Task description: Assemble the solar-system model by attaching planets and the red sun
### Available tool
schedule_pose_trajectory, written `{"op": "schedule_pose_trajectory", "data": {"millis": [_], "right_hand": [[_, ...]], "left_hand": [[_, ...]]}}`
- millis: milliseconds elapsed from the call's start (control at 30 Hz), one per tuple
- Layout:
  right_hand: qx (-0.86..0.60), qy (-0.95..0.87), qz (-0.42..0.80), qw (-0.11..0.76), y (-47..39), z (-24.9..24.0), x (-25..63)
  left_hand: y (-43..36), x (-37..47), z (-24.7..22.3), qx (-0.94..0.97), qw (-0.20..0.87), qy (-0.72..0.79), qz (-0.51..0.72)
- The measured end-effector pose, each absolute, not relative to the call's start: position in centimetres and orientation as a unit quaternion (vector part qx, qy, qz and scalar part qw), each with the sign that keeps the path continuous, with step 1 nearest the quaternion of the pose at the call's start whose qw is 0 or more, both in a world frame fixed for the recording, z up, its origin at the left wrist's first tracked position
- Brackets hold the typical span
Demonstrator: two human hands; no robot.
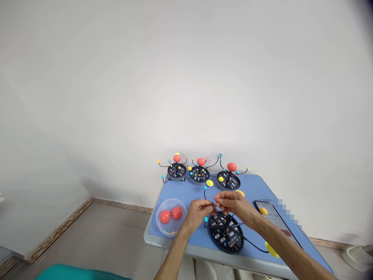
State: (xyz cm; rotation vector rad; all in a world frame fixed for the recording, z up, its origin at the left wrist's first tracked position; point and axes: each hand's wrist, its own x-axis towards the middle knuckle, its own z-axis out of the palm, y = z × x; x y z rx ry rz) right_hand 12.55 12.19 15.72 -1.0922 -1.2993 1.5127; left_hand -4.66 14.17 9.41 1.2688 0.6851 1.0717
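Near the front of the table lies a solar system model (pixel 230 241), its round black base printed with small pictures and curved black arms spreading from its middle. My left hand (pixel 198 213) is closed, pinching one thin black arm of this model above the base. Just right of it, my right hand (pixel 237 204) pinches a small red ball (pixel 217 200) between thumb and fingertips, close to that arm's end. Other arms carry a blue ball (pixel 206 219), an orange ball (pixel 264 211) and a yellow ringed planet (pixel 271 249). My fingers hide part of the pinched arm.
Three similar models, each topped by a large red ball (pixel 201 161), stand along the back of the blue table (pixel 171 190). A clear round tub (pixel 159 223) at left holds two red balls (pixel 165 216) and small pieces. A phone (pixel 279 221) lies at right, partly behind my forearm.
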Motion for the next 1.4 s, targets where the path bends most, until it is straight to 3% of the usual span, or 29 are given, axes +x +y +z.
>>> {"op": "schedule_pose_trajectory", "data": {"millis": [767, 1400], "right_hand": [[-0.44, -0.483, 0.639, 0.407, 12.8, 14.9, 12.8], [-0.448, -0.675, 0.436, 0.391, 13.1, 14.7, 11.6]], "left_hand": [[14.2, -4.6, 9.7, 0.552, 0.63, 0.287, 0.465], [14.2, -4.5, 9.7, 0.551, 0.619, 0.29, 0.479]]}}
